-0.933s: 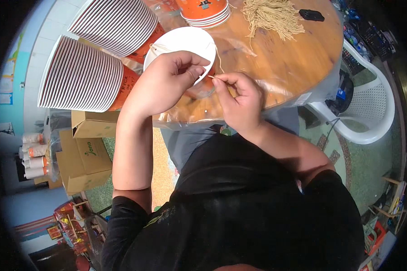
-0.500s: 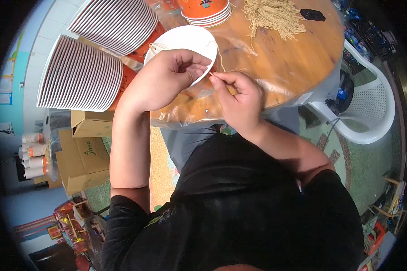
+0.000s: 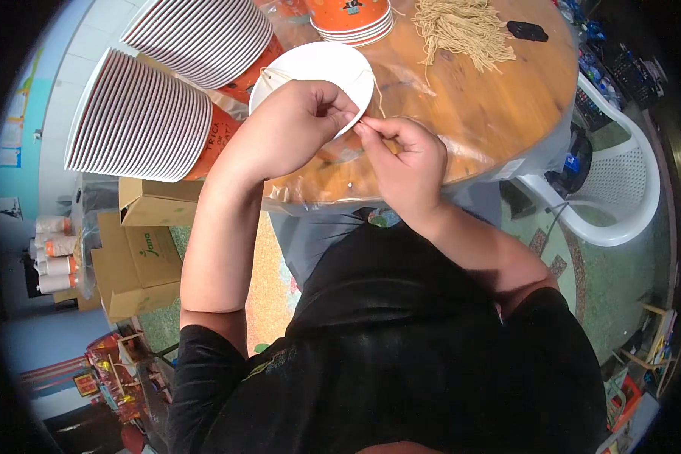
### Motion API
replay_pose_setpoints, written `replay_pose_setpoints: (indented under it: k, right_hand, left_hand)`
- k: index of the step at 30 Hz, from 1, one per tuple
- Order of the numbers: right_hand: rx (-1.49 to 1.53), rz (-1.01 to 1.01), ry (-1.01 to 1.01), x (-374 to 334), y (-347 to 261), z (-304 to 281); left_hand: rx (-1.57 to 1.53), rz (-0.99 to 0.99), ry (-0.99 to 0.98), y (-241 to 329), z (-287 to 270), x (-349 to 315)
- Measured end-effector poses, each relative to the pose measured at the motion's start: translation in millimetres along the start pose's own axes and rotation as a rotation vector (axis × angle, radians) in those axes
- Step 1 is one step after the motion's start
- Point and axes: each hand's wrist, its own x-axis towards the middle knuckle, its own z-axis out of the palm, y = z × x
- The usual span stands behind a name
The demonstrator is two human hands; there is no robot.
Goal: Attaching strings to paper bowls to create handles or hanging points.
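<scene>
A person in black works at a round wooden table (image 3: 499,125) under clear plastic, a white chair (image 3: 628,178) standing just beyond its right edge. Below the table's left side sit cardboard boxes, the nearer one (image 3: 140,265) with its flaps spread; its inside cannot be made out.

Paper buckets, orange with white rims, fill the table's left end. A tall stack (image 3: 140,121) lies tilted at the near side, another (image 3: 204,41) just behind it, each bucket nested in the next. A shorter stack (image 3: 352,23) rests at the far edge, partly cut off by the frame.

The bucket (image 3: 321,62) in hand is tipped mouth up toward the camera, near the table's front edge, its white inside bare but for a pale cord (image 3: 278,74) at the left wall. The left hand (image 3: 306,121) grips the near rim, fingers curled into the mouth. The right hand (image 3: 410,155) meets it at the rim's right side, thumb and forefinger pinched together; what lies between them is too small to tell.

A loose bundle of tan cord (image 3: 461,32) lies beyond, beside a small black item (image 3: 527,31).
</scene>
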Motion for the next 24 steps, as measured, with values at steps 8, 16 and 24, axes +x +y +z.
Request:
replay_pose_setpoints:
  k: [8, 16, 24]
  right_hand:
    - [0.413, 0.242, 0.069, 20, -11, -7]
    - [0.557, 0.166, -0.363, 86, -26, -33]
    - [0.273, 0.020, -0.742, 105, -30, -37]
  left_hand:
    - [0.126, 0.143, 0.241, -7, 18, -9]
    - [0.305, 0.421, 0.471, -8, 33, -7]
    - [0.288, 0.429, 0.501, 1, 32, -6]
